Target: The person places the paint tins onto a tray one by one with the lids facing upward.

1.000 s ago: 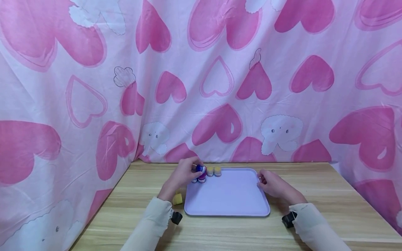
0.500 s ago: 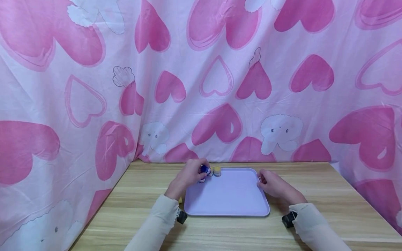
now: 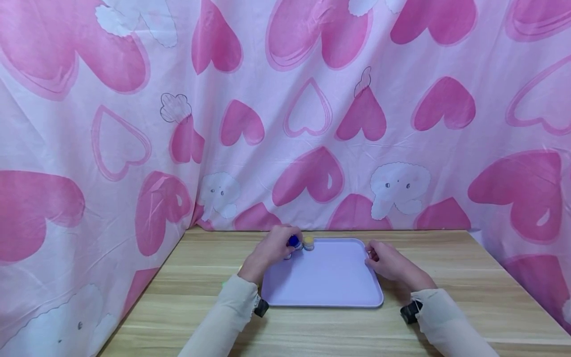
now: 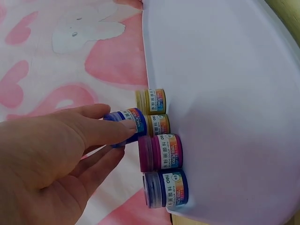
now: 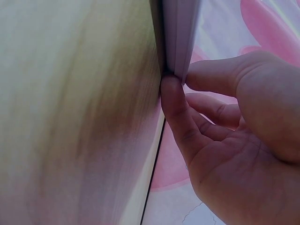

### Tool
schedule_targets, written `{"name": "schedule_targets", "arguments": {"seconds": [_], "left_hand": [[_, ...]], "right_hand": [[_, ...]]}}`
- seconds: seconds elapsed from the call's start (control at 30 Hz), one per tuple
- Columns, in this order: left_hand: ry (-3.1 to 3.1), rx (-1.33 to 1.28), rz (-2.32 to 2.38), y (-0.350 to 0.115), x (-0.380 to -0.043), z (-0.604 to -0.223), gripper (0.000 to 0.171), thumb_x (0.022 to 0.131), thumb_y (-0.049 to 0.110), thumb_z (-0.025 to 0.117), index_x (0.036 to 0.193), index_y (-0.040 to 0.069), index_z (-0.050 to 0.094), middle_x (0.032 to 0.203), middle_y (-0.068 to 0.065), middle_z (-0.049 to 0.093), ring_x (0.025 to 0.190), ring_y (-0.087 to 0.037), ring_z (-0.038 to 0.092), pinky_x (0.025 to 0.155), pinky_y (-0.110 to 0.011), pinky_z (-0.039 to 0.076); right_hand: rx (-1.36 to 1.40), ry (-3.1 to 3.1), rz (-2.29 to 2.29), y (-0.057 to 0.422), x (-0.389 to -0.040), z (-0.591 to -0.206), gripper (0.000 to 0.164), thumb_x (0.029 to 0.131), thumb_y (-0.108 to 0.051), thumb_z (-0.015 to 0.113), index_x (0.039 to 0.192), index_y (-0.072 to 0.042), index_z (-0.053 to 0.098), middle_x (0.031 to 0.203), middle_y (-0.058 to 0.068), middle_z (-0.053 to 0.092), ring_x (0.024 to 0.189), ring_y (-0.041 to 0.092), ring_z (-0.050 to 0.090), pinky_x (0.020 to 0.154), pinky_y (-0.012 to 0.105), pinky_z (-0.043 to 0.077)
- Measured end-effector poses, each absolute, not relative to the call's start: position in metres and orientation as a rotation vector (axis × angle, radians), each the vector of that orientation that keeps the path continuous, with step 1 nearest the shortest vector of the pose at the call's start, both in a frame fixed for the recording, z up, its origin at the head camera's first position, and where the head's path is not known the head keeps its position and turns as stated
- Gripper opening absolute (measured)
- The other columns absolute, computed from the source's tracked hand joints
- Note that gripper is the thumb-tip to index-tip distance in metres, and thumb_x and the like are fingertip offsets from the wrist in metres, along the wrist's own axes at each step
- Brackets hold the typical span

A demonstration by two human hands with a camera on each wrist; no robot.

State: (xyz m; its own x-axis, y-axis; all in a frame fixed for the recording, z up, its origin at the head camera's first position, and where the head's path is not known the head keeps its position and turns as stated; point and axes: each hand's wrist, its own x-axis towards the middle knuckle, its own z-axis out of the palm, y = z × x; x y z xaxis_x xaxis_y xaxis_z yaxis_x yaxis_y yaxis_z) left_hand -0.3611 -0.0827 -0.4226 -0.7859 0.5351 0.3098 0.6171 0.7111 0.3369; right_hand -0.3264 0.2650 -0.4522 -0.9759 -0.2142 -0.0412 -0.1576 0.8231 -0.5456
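My left hand [image 3: 272,248] pinches a blue paint jar [image 4: 133,121] between thumb and fingers, over the back left part of the lilac tray [image 3: 325,280]. In the left wrist view, two yellow paint jars [image 4: 158,101], a magenta paint jar [image 4: 164,152] and a dark blue paint jar [image 4: 174,188] stand on the tray. The held jar is in front of the nearer yellow one; whether they touch I cannot tell. My right hand [image 3: 388,260] grips the tray's right rim [image 5: 180,40], thumb on one side and a fingertip beneath.
A wooden table [image 3: 446,277] bears the tray. Small yellow and green items, mostly hidden by my left forearm, lie left of the tray. A pink heart-print curtain [image 3: 308,99] hangs behind the table and along its sides.
My left hand has moved right along the tray's back edge, carrying the blue paint jar past the magenta one to the yellow ones. My right hand stays on the rim.
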Motion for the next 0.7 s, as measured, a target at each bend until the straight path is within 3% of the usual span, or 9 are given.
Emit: {"name": "schedule_targets", "arguments": {"seconds": [0.27, 0.47, 0.7], "left_hand": [[-2.739, -1.029, -0.614, -0.079, -0.358, -0.421, 0.027, 0.090, -0.006, 0.081, 0.112, 0.010, 0.081, 0.114, -0.006, 0.080, 0.110, -0.023, 0.073, 0.100, -0.037, 0.062], [-2.714, -1.090, -0.552, -0.077, -0.359, -0.424, 0.026, 0.090, -0.006, 0.082, 0.111, 0.008, 0.083, 0.110, -0.006, 0.081, 0.104, -0.023, 0.074, 0.089, -0.031, 0.062], [-2.693, -1.101, -0.448, -0.076, -0.360, -0.432, 0.030, 0.090, -0.006, 0.081, 0.115, 0.008, 0.084, 0.114, -0.005, 0.081, 0.107, -0.022, 0.073, 0.091, -0.029, 0.063]], "right_hand": [[-0.308, 2.906, -0.857, 0.265, -0.326, -0.452, 0.029, 0.102, -0.005, 0.071, 0.128, 0.003, 0.063, 0.103, 0.008, 0.067, 0.091, 0.020, 0.061, 0.085, 0.038, 0.064], [-0.315, 2.899, -0.872, 0.266, -0.326, -0.453, 0.031, 0.101, -0.005, 0.072, 0.129, 0.003, 0.062, 0.105, 0.009, 0.068, 0.092, 0.020, 0.061, 0.086, 0.038, 0.065], [-0.303, 2.888, -0.892, 0.267, -0.326, -0.455, 0.029, 0.102, -0.005, 0.072, 0.128, 0.001, 0.063, 0.104, 0.008, 0.067, 0.093, 0.021, 0.061, 0.085, 0.037, 0.064]]}}
